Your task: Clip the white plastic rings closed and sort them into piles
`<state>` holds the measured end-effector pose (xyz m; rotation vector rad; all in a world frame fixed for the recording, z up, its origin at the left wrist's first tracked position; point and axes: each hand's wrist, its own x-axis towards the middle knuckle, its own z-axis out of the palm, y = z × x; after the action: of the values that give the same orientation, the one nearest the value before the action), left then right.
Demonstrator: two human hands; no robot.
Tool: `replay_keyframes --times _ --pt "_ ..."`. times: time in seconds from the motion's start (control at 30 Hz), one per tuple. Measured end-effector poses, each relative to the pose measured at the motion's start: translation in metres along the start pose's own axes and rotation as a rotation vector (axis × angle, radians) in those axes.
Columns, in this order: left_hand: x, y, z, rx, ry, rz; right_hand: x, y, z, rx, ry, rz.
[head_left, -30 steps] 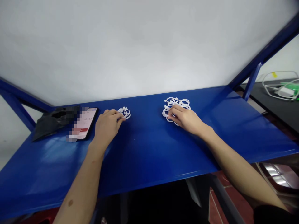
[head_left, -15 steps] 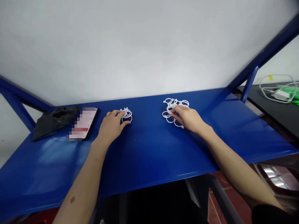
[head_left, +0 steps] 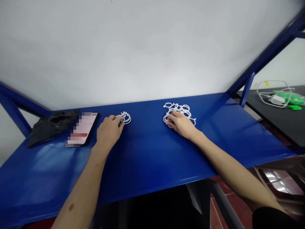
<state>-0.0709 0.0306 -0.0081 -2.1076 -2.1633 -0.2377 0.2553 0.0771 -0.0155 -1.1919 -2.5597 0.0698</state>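
On the blue shelf [head_left: 147, 152] lie two groups of white plastic rings. My left hand [head_left: 108, 130] rests palm down at left of centre, its fingertips pinched on the small cluster of rings [head_left: 125, 117]. My right hand [head_left: 181, 124] lies over the near edge of the larger pile of rings [head_left: 177, 109], fingers curled and pressing on several of them. Part of that pile is hidden under the hand.
A phone [head_left: 82, 131] with a lit screen lies at the left, beside a black bag [head_left: 49, 127]. A white wall rises behind the shelf. Blue frame struts [head_left: 259, 60] slant at both ends. To the right stands a dark table [head_left: 281, 117] with a white cable and green items.
Both hands stay at their ring groups; my right hand has drawn the larger pile slightly together, and my left fingertips have shifted on the small cluster. The camera has drifted a little right.
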Motion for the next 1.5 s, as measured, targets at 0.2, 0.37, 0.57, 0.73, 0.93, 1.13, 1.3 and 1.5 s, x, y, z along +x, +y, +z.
replay_keyframes --times 0.2,0.37,0.57,0.73,0.93,1.13,1.3,1.5 --pt "-0.005 0.014 -0.011 -0.076 0.296 0.024 -0.002 -0.007 0.000 0.026 0.006 -0.024" --pt "-0.017 0.045 -0.005 -0.489 0.224 0.286 -0.004 -0.020 -0.006 0.084 0.089 -0.206" --pt "-0.023 0.064 0.009 -1.319 -0.358 0.038 -0.009 -0.042 -0.014 0.014 0.199 -0.521" --pt "-0.024 0.068 0.010 -1.714 -0.617 -0.021 -0.013 -0.050 -0.014 -0.075 0.259 -0.633" --pt "-0.026 0.072 0.005 -1.910 -0.589 -0.023 -0.013 -0.050 -0.013 -0.049 0.362 -0.541" --pt "-0.029 0.075 0.007 -1.903 -0.497 -0.043 -0.013 -0.056 -0.010 0.076 0.411 -0.485" --pt "-0.030 0.078 0.008 -1.899 -0.492 -0.034 -0.015 -0.059 -0.007 0.092 0.372 -0.448" --pt "-0.031 0.079 0.006 -1.586 -0.319 -0.007 -0.012 -0.062 -0.005 0.023 0.330 -0.443"
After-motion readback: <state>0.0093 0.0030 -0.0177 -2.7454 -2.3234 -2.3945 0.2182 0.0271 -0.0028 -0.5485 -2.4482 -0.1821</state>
